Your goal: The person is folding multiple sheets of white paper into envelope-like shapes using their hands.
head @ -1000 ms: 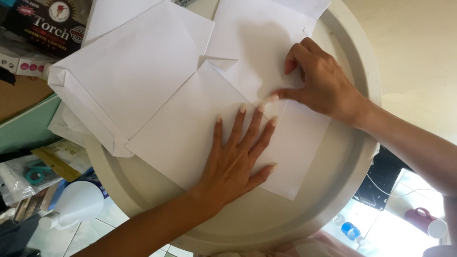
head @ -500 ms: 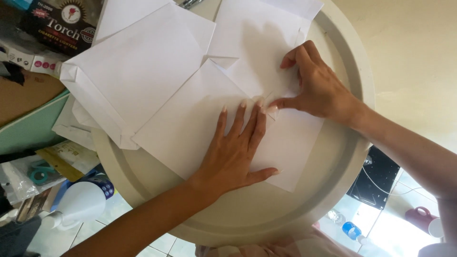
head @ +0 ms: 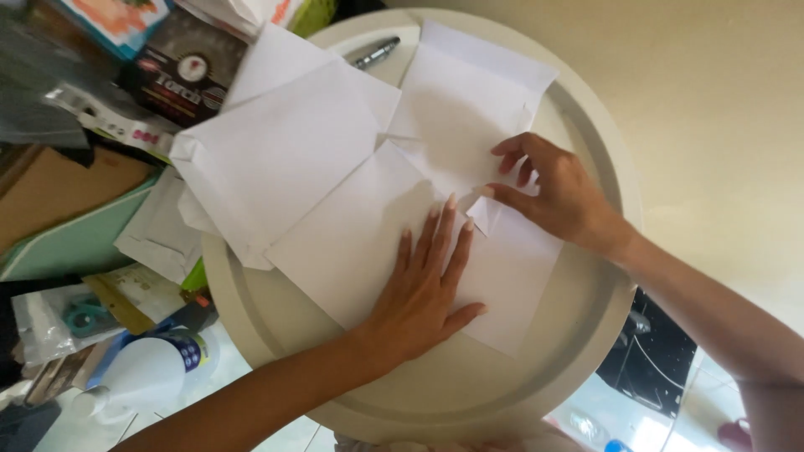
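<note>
**One corner turned, the sheet mostly flat**

The left hand [head: 423, 289], fingers spread, presses the white sheet [head: 360, 243] flat at the middle of the round surface [head: 536, 368]. At the sheet's far edge the right hand [head: 561, 197] pinches a small folded corner [head: 488, 213]. The rest looks unfolded, apparently early work.

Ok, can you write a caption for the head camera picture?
Left hand flat on a white paper sheet, right hand pinching its fold, on a round tray.
</note>
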